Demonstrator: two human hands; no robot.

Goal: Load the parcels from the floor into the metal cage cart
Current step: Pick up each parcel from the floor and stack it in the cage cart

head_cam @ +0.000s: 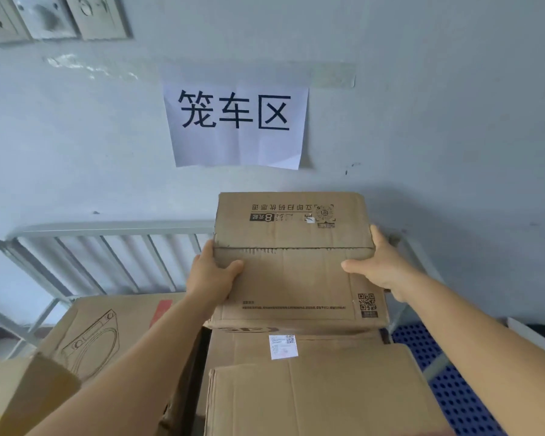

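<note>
Both hands [213, 272] [383, 267] grip SF-printed carton [291, 278] below sign [235, 121] reading 笼车区.

The light is soft and even, a bit blue. Shadows are faint. The picture bends at the edges, and the top corner looks blurry.

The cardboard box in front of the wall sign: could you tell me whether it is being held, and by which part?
Yes. The left hand and right hand grip the cardboard box at its two opposite side edges, thumbs on the near face.
</note>
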